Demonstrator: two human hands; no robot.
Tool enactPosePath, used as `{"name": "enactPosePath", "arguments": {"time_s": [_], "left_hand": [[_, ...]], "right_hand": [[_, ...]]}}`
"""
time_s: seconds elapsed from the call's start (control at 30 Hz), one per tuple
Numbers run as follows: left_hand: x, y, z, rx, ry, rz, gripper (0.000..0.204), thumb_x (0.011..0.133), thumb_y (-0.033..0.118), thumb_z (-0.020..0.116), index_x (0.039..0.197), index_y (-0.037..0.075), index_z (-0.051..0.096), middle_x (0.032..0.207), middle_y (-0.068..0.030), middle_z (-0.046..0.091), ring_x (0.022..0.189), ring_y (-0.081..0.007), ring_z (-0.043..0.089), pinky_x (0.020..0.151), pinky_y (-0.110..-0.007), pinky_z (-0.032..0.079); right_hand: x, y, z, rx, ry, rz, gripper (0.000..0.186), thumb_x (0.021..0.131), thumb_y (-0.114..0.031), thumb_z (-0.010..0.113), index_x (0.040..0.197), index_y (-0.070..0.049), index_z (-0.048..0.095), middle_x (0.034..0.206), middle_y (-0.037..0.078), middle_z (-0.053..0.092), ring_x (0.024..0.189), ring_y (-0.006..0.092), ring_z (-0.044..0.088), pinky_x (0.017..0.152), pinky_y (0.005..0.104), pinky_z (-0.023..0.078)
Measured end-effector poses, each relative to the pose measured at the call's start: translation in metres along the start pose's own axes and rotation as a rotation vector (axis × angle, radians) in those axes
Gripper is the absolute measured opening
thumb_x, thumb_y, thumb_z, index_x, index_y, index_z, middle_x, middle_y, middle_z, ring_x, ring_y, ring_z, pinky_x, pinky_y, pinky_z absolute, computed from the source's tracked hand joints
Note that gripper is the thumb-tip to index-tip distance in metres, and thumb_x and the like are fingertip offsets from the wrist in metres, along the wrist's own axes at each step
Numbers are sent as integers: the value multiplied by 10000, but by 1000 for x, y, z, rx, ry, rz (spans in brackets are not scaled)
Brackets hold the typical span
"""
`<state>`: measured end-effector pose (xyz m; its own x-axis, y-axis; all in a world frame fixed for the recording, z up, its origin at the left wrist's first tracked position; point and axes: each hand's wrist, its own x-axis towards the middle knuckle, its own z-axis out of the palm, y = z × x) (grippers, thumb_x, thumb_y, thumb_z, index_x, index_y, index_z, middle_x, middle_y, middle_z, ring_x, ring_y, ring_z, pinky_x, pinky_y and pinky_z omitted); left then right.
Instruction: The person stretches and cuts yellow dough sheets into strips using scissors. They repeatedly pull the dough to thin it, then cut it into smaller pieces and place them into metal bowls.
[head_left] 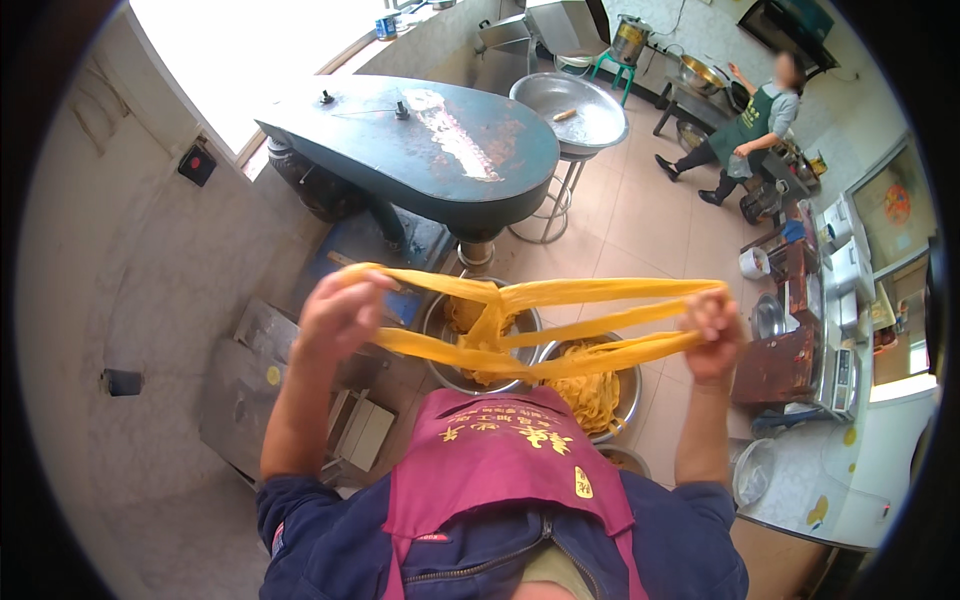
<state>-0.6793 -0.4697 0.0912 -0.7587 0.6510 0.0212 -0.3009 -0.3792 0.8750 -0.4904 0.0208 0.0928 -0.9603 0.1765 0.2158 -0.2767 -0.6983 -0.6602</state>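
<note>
My left hand (342,312) and my right hand (712,332) are raised wide apart in front of me, both with fingers closed. Stretched between them are long, flat yellow strips (600,292) that look like wide noodles. Near the middle one strip crosses over the others and hangs down. Beneath them stand two metal bowls: the left bowl (434,318) holds a heap of darker yellow strips (463,315), and the right bowl (634,392) is piled with paler yellow strips (585,398). The strips partly hide both bowls.
A large green belt-housing machine (360,150) stands ahead by the window. Beyond it a wide metal basin (600,105) rests on a stand, with a small wooden-looking piece inside. A person in a green apron (745,125) walks at the far right. Counters (810,490) line the right wall.
</note>
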Motion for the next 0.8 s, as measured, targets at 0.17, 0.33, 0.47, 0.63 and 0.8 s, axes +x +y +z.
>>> {"name": "enactPosePath", "arguments": {"time_s": [0.17, 0.33, 0.47, 0.63, 0.8], "left_hand": [[-51, 29, -49, 105, 123, 313, 275, 1083, 141, 493, 1341, 52, 531, 1093, -132, 664, 538, -41, 483, 479, -173, 423], [-72, 54, -99, -162, 163, 505, 493, 1100, 138, 460, 1576, 77, 349, 1468, -262, 526, 597, -33, 464, 466, -154, 390], [-84, 66, -104, -8, 295, 563, 551, 1091, 160, 489, 1606, 85, 310, 1600, -264, 379, 605, -36, 442, 475, -152, 387], [-70, 92, -51, 196, 309, 624, 559, 1093, 179, 475, 1615, 86, 300, 1649, -274, 288, 608, -20, 365, 533, -131, 378], [-56, 124, -12, 1321, 253, 903, 530, 1074, 127, 492, 1587, 105, 358, 1645, -247, 330, 917, -96, 645, 725, -129, 482]], "right_hand": [[-23, -78, -20, -8, -89, -239, 339, 1051, -243, 617, 1332, -53, 615, 1123, 3, 616, 603, 29, 435, 602, 221, 337], [-44, -151, -49, -25, -58, -548, 512, 1059, -147, 574, 1549, -82, 444, 1676, 155, 316, 539, -21, 410, 500, 164, 334], [-56, -194, -49, -210, 70, -612, 550, 1066, -140, 562, 1581, -86, 379, 1680, 140, 308, 519, -34, 374, 488, 153, 294], [-60, -237, -43, -305, 86, -648, 626, 1055, -108, 570, 1618, -90, 295, 1611, 116, 424, 514, -39, 349, 489, 152, 288], [-42, -225, -12, -169, -114, -446, 715, 1045, -30, 553, 1647, -65, 169, 1332, 146, 638, 492, -9, 391, 470, 151, 301]]}}
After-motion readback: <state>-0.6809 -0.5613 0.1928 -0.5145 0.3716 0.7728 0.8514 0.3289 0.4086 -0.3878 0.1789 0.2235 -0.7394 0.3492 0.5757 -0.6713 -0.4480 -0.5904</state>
